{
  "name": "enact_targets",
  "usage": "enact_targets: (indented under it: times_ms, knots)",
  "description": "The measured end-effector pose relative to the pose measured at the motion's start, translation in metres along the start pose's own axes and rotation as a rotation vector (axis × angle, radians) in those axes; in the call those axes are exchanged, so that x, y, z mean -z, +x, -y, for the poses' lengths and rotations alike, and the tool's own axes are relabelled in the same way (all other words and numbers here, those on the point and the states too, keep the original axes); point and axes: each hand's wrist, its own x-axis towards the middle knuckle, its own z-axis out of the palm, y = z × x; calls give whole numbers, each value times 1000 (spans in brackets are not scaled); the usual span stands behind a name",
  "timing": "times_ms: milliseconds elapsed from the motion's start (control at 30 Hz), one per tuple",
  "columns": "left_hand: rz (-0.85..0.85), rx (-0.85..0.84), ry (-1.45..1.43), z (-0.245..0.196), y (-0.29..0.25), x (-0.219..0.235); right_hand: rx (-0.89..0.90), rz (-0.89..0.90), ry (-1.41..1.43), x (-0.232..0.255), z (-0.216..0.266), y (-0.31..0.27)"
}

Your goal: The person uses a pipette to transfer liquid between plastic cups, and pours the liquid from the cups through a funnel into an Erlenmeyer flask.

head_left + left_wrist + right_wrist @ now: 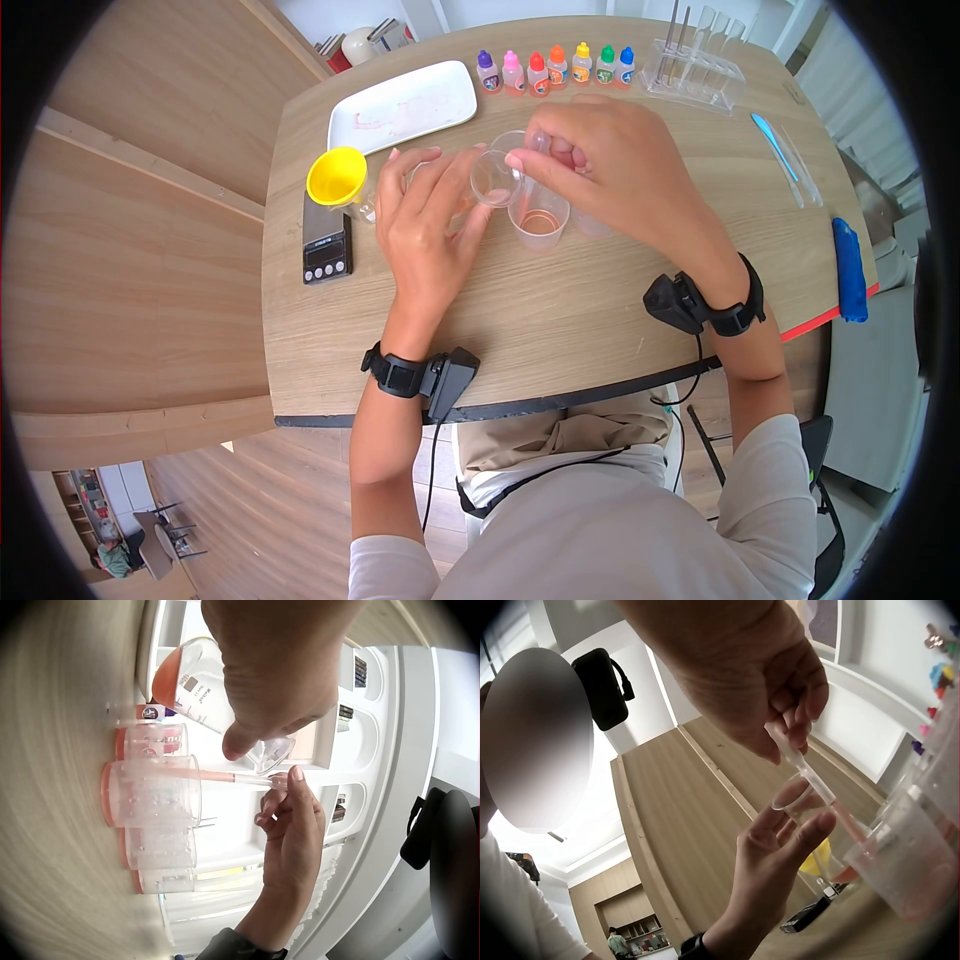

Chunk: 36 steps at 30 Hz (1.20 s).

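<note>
My left hand (425,230) grips a tilted clear flask (201,686) with orange-red liquid at its base; its round mouth points towards the right hand. Between thumb and fingers, my right hand (625,165) pinches a clear plastic dropper (251,779) by its upper end. Pink liquid shows in the dropper's stem, which reaches down into a clear plastic cup (540,222). That cup (154,796) stands upright with a little pinkish liquid at the bottom. More such cups (159,850) stand close around it, partly hidden by the hands in the head view.
A yellow funnel-like cup (338,176) and a black scale (327,250) are at the left. Behind lie a white tray (440,92), several colour-capped bottles (538,75) and a test tube rack (695,80). Blue and clear sticks (775,148) and a blue item (849,270) lie right.
</note>
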Motion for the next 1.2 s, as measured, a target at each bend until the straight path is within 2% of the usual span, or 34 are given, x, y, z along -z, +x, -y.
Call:
enact_targets:
  times_ms: [1200]
  knots:
    - [7,3,-6,0,-1,0,-10,5,11,1,2,0]
